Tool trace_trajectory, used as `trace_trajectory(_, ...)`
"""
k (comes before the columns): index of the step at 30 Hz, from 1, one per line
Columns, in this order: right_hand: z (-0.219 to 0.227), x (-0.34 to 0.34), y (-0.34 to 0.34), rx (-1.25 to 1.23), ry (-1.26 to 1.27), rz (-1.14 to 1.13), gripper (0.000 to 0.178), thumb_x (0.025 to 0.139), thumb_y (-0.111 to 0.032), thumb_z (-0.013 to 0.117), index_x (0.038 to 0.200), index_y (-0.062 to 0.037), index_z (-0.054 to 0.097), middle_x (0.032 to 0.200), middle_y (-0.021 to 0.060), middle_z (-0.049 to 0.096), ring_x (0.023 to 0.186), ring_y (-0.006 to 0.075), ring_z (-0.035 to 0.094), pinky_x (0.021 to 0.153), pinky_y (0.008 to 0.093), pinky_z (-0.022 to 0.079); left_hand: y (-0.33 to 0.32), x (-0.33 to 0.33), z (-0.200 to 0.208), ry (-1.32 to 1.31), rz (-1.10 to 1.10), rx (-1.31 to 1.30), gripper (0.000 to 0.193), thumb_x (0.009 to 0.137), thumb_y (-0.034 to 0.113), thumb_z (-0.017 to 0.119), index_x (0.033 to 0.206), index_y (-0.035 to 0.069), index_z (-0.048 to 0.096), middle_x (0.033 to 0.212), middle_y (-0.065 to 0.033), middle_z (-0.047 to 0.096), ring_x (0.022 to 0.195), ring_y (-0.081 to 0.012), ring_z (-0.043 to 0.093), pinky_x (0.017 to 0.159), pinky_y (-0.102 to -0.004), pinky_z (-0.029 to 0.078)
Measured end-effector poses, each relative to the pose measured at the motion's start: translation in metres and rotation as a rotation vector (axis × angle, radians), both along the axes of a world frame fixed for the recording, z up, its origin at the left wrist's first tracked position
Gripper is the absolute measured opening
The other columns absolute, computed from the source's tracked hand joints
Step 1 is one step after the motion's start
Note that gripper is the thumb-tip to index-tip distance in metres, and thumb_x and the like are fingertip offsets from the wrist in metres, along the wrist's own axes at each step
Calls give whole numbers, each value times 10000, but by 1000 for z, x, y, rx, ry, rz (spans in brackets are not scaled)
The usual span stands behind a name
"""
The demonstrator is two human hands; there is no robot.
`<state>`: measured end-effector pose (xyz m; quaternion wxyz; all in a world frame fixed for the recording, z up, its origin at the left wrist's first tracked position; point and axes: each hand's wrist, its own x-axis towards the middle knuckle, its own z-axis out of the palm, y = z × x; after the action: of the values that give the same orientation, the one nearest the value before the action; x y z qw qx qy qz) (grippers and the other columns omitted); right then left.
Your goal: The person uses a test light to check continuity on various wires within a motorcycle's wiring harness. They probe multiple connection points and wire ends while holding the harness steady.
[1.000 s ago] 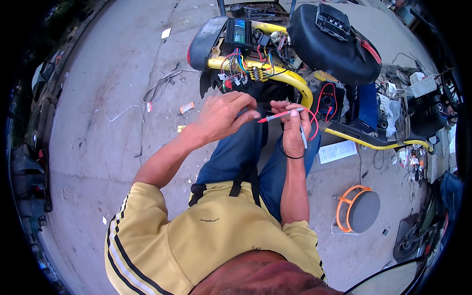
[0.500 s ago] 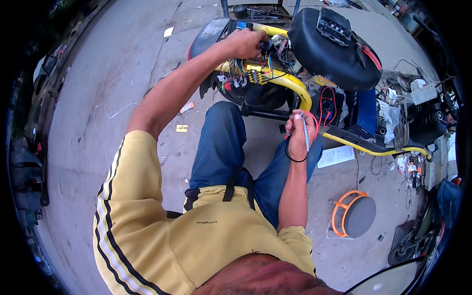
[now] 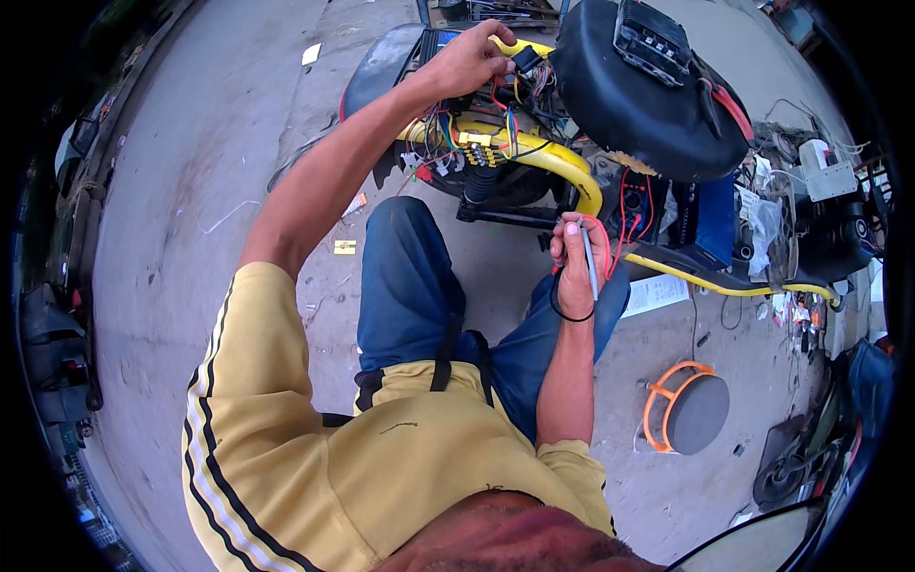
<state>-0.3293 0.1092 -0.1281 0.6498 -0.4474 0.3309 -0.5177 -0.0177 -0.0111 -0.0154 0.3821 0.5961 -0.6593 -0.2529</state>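
Note:
Above the yellow frame tube (image 3: 562,162) of a small vehicle, my left hand (image 3: 467,65) pinches a black wire connector (image 3: 526,59) at its fingertips. Loose coloured wires (image 3: 510,124) and a yellow terminal block (image 3: 481,148) lie below it. My right hand (image 3: 575,255), by my right knee, is closed round a slim grey pen-like tool (image 3: 588,257) and red test leads (image 3: 610,250). Those leads run to a dark multimeter (image 3: 633,195) propped beside the tube. A black band circles my right wrist.
A black padded seat (image 3: 639,105) with a black finned box and red-handled pliers (image 3: 724,110) on it stands to the right. An orange-framed round stool (image 3: 696,412) is on the concrete floor. Paper sheets (image 3: 656,294) and small scraps lie about; clutter fills the far right.
My left hand has lifted up and slightly away from the frame, and the black connector has risen with it. My right hand has kept its place and hold.

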Motion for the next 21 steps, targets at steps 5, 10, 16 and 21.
trace_trajectory(5, 0, 1, -9, 13, 0, 2, 208, 1069, -200, 646, 1175, -22, 673, 897, 28, 654, 719, 72, 549, 630, 204, 428, -9, 10, -2, 195, -100, 48, 257, 1047, 104, 652, 1270, 10, 565, 863, -35, 675, 743, -100, 645, 681, -263, 529)
trace_trajectory(10, -5, 4, -16, -37, 65, -14, 222, 1079, -205, 627, 1176, -11, 669, 899, 42, 683, 763, 92, 596, 682, 224, 476, -13, 21, -5, 352, -136, 107, 331, 1032, 158, 696, 1292, -18, 591, 920, -35, 679, 742, -77, 584, 676, -232, 488)
trace_trajectory(16, -5, 2, -15, -135, 222, -51, 232, 1072, -234, 634, 1179, -32, 674, 999, 88, 745, 888, 126, 652, 712, 244, 497, -9, 24, -1, 427, -131, 180, 402, 1032, 131, 671, 1374, -70, 611, 975, -59, 692, 779, -86, 598, 696, -225, 476)
trace_trajectory(21, 0, 0, -14, -200, 269, -104, 220, 1078, -228, 624, 1159, -31, 679, 1001, 67, 771, 904, 101, 663, 722, 242, 500, -11, 25, 5, 427, -101, 273, 382, 1081, 187, 608, 1398, -27, 616, 947, -22, 654, 763, -79, 589, 689, -224, 477)
